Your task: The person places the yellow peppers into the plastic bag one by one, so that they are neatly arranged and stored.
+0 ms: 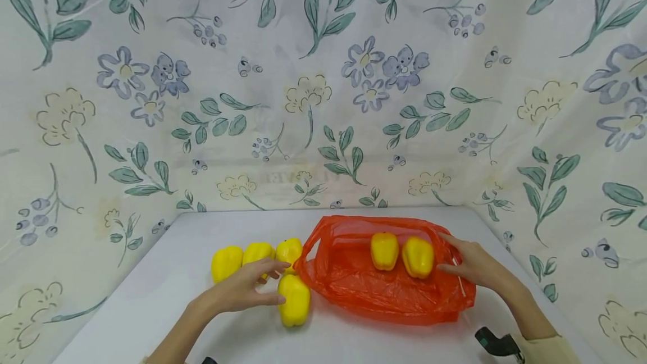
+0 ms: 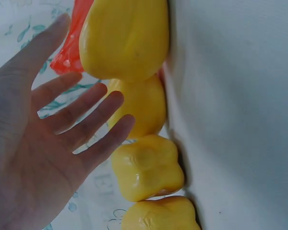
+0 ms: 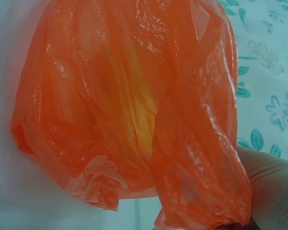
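Observation:
My left hand (image 1: 242,288) (image 2: 53,129), fingers spread and holding nothing, is beside the nearest yellow bell pepper (image 1: 294,300) (image 2: 127,38); its thumb tip reaches that pepper's left side in the head view. A red plastic bag (image 1: 374,296) (image 3: 86,96) lies with its mouth spread. Two yellow peppers (image 1: 384,251) (image 1: 418,257) rest inside. At the bag's right edge my right hand (image 1: 477,265) (image 3: 273,189) grips the plastic, thumb and a finger over the rim; its other fingers are hidden by the bag.
Three more yellow peppers (image 1: 227,264) (image 1: 259,253) (image 1: 289,251) stand in a row left of the bag on the white table (image 1: 151,296). A floral cloth (image 1: 323,100) hangs behind and at the sides. A black device (image 1: 497,342) is at the right wrist.

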A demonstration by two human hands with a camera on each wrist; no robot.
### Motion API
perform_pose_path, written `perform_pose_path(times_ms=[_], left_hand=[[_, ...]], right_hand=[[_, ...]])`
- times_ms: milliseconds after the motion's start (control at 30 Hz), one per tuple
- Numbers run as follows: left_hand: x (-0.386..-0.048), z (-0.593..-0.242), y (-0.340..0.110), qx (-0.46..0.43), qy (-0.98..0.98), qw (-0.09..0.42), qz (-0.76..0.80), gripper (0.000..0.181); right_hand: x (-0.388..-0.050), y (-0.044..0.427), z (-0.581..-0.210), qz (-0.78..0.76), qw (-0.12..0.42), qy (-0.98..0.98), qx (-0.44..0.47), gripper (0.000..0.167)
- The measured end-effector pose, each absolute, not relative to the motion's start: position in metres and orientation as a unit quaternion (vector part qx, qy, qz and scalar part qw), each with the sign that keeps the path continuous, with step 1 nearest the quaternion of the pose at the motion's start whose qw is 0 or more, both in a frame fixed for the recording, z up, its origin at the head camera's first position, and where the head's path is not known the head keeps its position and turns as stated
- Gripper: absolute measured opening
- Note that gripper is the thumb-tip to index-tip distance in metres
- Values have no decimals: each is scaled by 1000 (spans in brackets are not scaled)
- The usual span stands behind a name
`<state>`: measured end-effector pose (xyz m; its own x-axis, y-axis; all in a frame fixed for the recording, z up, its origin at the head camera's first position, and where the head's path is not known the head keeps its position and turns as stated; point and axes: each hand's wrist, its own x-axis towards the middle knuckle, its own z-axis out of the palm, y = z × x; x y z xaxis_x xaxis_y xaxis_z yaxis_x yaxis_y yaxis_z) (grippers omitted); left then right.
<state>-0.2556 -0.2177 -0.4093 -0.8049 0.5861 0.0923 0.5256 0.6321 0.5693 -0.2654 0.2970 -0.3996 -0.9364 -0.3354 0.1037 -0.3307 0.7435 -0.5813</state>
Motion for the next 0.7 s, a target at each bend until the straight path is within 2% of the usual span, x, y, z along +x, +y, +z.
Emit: perform_pose_path(times_ms=[500, 700], left_hand=[[-248, -419, -215, 304, 906, 88, 282, 78], [-249, -421, -214, 309, 907, 77, 274, 83]], right_hand=[[-263, 295, -399, -317, 9, 932, -174, 78], [-265, 298, -400, -311, 4, 934, -177, 78]])
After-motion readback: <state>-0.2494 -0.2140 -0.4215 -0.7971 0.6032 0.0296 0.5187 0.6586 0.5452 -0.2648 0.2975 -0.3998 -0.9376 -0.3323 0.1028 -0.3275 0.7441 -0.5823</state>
